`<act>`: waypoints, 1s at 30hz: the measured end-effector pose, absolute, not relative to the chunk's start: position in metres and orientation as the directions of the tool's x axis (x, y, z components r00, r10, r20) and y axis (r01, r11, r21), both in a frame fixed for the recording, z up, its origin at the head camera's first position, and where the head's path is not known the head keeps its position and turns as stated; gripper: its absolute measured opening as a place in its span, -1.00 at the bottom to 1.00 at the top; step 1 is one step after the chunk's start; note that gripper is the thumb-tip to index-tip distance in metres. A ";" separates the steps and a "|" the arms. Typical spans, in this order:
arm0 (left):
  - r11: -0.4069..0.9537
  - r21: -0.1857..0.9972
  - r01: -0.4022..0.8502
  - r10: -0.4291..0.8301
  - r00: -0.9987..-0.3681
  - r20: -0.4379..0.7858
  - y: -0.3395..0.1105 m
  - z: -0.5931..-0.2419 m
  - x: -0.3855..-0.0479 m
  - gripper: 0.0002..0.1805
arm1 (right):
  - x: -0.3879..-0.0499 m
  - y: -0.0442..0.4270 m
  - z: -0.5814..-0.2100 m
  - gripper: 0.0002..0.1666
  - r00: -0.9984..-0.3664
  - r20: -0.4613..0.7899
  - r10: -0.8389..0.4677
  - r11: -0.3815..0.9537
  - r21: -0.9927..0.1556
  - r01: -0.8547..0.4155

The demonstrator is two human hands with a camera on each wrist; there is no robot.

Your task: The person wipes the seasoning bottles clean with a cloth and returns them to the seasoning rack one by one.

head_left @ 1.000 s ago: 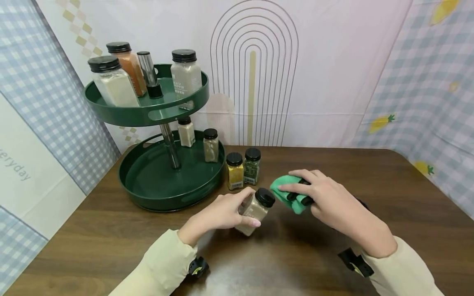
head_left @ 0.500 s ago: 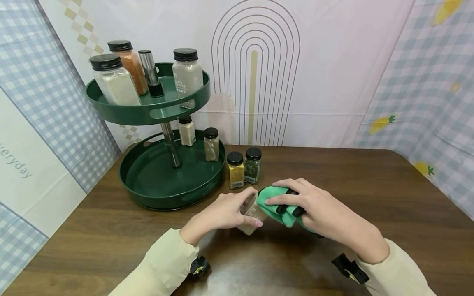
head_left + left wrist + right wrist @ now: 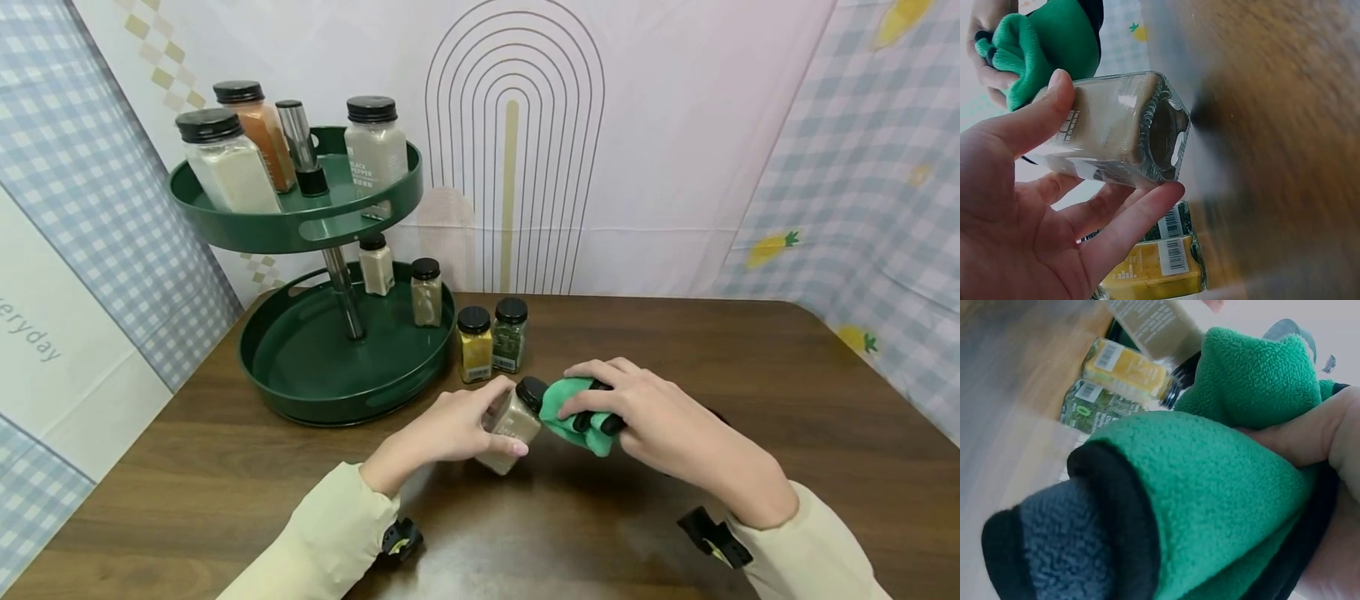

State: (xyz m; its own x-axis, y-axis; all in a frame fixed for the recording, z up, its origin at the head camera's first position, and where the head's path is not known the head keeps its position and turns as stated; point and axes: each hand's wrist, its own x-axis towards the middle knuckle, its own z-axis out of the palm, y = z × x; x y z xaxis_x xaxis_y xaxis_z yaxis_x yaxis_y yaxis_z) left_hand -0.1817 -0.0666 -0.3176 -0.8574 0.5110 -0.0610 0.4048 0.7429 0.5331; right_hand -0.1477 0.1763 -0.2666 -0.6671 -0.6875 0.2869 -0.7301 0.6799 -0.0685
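Observation:
A square glass jar (image 3: 516,419) of pale powder with a black lid leans tilted in my left hand (image 3: 450,425), thumb on one side and fingers on the other. In the left wrist view the jar's base (image 3: 1163,134) faces the table side. My right hand (image 3: 660,417) grips a bunched green cloth (image 3: 573,417) with black edging, right beside the jar's lid. The right wrist view has the cloth (image 3: 1210,487) filling the middle, pinched by the right hand (image 3: 1329,437), with part of the jar (image 3: 1157,328) behind it.
A two-tier green rack (image 3: 341,408) stands at the left, with several jars on its upper tier and two small jars below. A yellow jar (image 3: 476,346) and a green-flecked jar (image 3: 510,335) stand between rack and hands. Behind hangs a patterned cloth (image 3: 660,150).
The right hand with the cloth moved left over the jar's lid, then back slightly right, uncovering the lid. The left hand and jar stayed nearly still.

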 end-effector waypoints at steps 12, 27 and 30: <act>0.734 0.505 0.454 0.542 -0.840 -0.034 -0.066 -0.317 -0.178 -0.31 | -0.157 0.178 -0.274 -0.30 -0.761 0.245 -0.601 0.781 -0.024 -0.624; 0.686 0.619 0.382 0.532 -0.844 -0.069 -0.069 -0.320 -0.187 -0.29 | -0.147 0.163 -0.277 -0.05 -0.643 0.331 -0.691 0.627 -0.169 -0.760; 0.694 0.609 0.384 0.527 -0.847 -0.067 -0.068 -0.320 -0.187 -0.29 | -0.147 0.163 -0.277 -0.06 -0.645 0.338 -0.685 0.639 -0.147 -0.755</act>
State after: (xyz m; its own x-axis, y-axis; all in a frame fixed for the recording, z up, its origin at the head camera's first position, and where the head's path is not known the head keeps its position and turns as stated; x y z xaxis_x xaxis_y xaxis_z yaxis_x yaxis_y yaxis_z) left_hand -0.1869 -0.0683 -0.3201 -0.8470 0.5275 -0.0666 0.3841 0.6936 0.6094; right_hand -0.1474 0.1628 -0.2765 -0.6454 -0.6852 0.3375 -0.7550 0.6391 -0.1465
